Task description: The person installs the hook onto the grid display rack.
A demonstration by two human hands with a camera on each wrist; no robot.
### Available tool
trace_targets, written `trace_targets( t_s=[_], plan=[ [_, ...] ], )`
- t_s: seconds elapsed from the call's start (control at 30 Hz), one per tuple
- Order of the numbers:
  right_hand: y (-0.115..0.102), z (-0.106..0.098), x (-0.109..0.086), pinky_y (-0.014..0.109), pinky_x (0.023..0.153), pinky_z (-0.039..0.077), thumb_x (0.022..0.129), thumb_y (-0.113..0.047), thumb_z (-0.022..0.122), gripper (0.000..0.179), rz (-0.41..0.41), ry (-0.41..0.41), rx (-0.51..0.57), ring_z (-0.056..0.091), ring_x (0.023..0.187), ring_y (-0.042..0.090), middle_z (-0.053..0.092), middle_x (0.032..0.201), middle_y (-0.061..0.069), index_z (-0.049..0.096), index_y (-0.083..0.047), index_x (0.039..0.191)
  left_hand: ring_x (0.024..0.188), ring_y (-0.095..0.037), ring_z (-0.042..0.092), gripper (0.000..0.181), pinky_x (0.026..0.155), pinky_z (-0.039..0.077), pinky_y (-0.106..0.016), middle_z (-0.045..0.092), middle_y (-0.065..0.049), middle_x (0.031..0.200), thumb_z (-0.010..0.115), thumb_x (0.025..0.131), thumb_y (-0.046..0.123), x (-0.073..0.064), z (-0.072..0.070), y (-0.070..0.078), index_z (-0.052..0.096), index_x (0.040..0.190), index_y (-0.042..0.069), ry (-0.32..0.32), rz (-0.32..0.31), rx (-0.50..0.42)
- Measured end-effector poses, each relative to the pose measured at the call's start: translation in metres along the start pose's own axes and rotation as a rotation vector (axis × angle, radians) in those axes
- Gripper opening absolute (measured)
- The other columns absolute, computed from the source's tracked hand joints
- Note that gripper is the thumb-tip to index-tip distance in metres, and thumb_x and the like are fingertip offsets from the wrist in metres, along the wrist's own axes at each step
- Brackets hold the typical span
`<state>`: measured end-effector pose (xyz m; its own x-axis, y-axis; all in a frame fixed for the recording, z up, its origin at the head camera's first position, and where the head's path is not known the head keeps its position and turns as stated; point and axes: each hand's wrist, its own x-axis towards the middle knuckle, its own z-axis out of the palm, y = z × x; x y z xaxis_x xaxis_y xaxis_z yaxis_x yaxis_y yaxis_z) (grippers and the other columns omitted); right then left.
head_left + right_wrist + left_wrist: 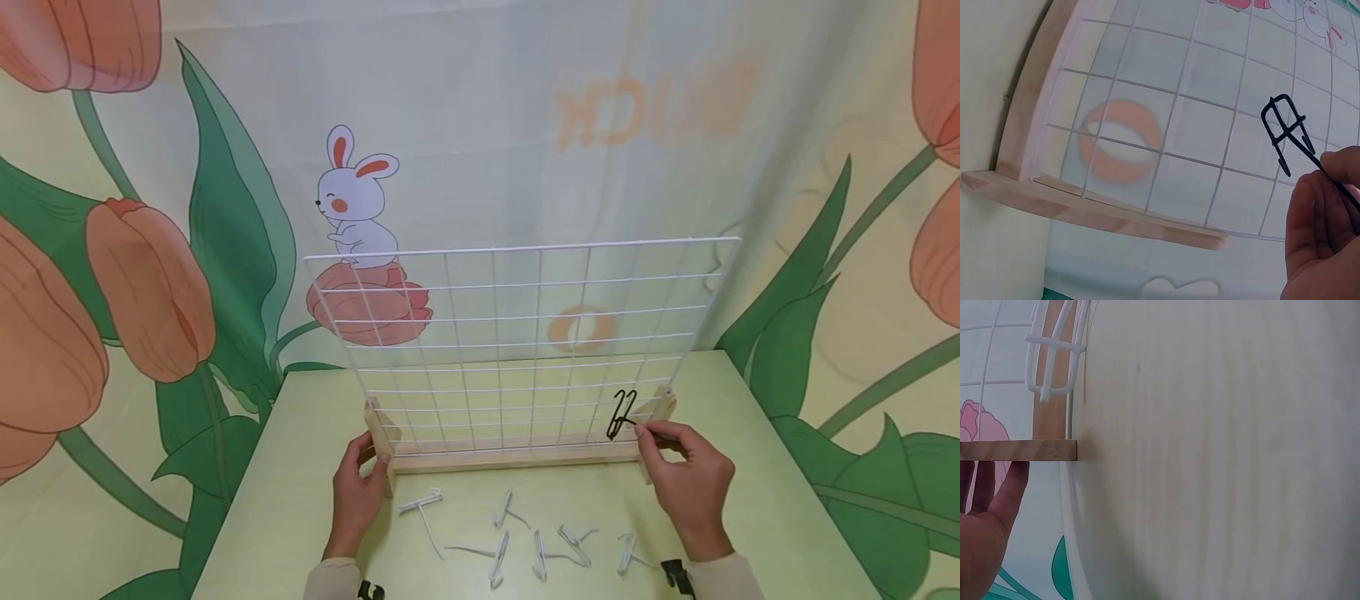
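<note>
Running off the right-wrist view, stem [1304,149] of the black hook [1286,132]

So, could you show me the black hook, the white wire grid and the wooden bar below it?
Black hook [1304,148], right wrist view: on its stem, near the middle.
White wire grid [537,341], head view: where wires cross near its middle.
Wooden bar [517,460], head view: on the front face, about halfway along.

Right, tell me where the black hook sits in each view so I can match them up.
Head: the black hook is right of centre, below mid-height, pinched by the right hand.
Left wrist: not in it; the white hook at top left is a different one.
Right wrist: right of centre, just above the fingertips.
Shared landmark: the white wire grid, visible in all three.
</note>
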<state>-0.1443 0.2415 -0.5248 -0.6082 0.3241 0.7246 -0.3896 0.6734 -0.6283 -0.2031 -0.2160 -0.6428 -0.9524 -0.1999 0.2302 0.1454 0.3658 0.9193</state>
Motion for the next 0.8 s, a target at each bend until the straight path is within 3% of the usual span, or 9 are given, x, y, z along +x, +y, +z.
trace_targets(
  t_s=[0.17, 0.37, 0.63, 0.8],
  plan=[
    [0.0, -0.004, 0.007, 0.001, 0.078, 0.048, 0.083, -0.001, 0.086, 0.013, 0.009, -0.008, 0.001, 0.061, 0.083, -0.023, 0.081, 0.087, 0.016, 0.081, 0.001, 0.094, 0.128, -0.032, 0.064, 0.046, 0.092, 0.061, -0.033, 0.065, -0.012, 0.143, 0.07, 0.102, 0.01, 0.0, 0.0, -0.001, 0.058, 0.147, 0.015, 0.006, -0.003, 0.002],
    [0.0, -0.006, 0.014, 0.002, 0.079, 0.047, 0.082, 0.0, 0.086, 0.012, -0.028, 0.046, -0.001, 0.061, 0.083, -0.023, 0.08, 0.085, 0.018, 0.081, 0.003, 0.092, 0.129, -0.031, 0.064, 0.046, 0.094, 0.061, -0.04, 0.064, -0.011, 0.143, 0.07, 0.103, 0.011, 0.001, -0.001, 0.002, 0.057, 0.146, 0.017, -0.011, -0.012, -0.002],
    [-0.001, -0.01, 0.019, 0.002, 0.081, 0.047, 0.086, -0.004, 0.085, 0.014, -0.001, 0.039, -0.015, 0.06, 0.086, -0.023, 0.08, 0.091, 0.019, 0.081, 0.004, 0.097, 0.13, -0.032, 0.064, 0.047, 0.094, 0.06, -0.038, 0.064, -0.012, 0.144, 0.069, 0.103, 0.01, 0.001, -0.001, 0.002, 0.056, 0.147, 0.016, -0.022, -0.016, 0.0],
    [-0.003, -0.008, 0.022, 0.003, 0.08, 0.047, 0.08, 0.004, 0.087, 0.015, -0.04, 0.092, 0.012, 0.062, 0.085, -0.02, 0.08, 0.087, 0.018, 0.081, 0.002, 0.094, 0.13, -0.032, 0.064, 0.047, 0.094, 0.06, -0.038, 0.063, -0.011, 0.144, 0.069, 0.103, 0.011, 0.0, -0.002, 0.001, 0.056, 0.147, 0.016, -0.025, -0.01, -0.006]
  ],
)
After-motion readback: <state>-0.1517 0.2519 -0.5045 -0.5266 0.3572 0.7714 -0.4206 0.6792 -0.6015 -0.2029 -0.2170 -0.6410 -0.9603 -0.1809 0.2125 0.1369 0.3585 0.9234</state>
